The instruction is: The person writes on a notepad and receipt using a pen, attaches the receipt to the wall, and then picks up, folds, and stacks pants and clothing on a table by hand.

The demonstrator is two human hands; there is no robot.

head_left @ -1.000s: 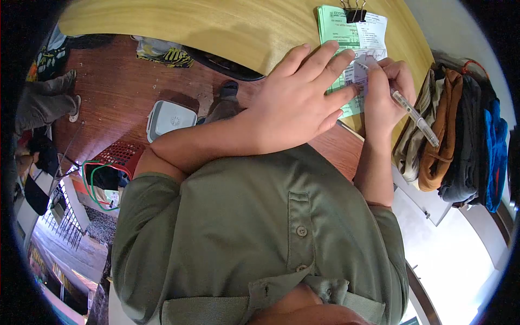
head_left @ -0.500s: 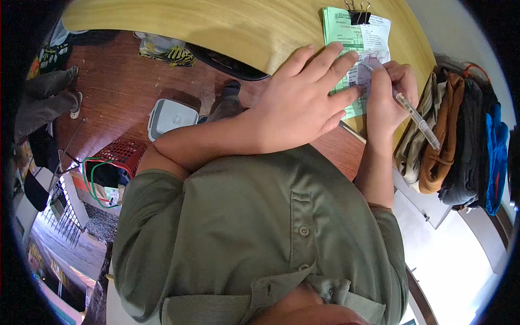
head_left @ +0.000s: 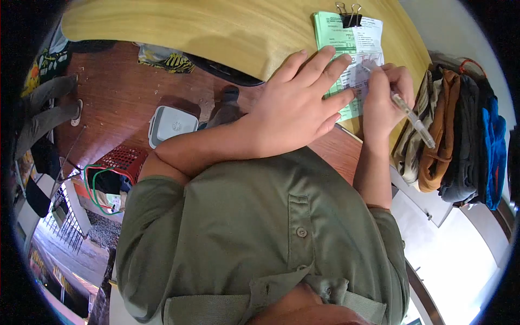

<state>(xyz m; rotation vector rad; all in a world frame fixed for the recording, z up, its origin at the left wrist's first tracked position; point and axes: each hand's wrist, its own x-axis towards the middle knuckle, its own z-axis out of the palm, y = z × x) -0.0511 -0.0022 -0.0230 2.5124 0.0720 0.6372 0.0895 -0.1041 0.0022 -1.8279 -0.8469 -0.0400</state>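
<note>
My left hand (head_left: 303, 105) lies flat with its fingers spread, the fingertips resting on the left side of a stack of green printed slips (head_left: 327, 35). A white printed slip (head_left: 368, 35) lies on top of the green ones, and a black binder clip (head_left: 351, 19) grips both at the far edge. In my right hand (head_left: 387, 100) is a clear-barrelled pen (head_left: 414, 122), pinched between thumb and fingers. The pen's tip points at the white slip, and its back end sticks out towards the lower right. Part of the slips is hidden under both hands.
The papers lie on a yellow wood-grain table (head_left: 216, 27). Folded clothes (head_left: 441, 135) hang at the right. On the floor are a grey-lidded container (head_left: 174, 125) and a red basket (head_left: 122, 161). Another person's legs (head_left: 51, 111) show at the far left.
The slips and clip appear slightly further left and lower in view. My right hand and the pen have shifted slightly left. My left hand still lies flat on the slips.
</note>
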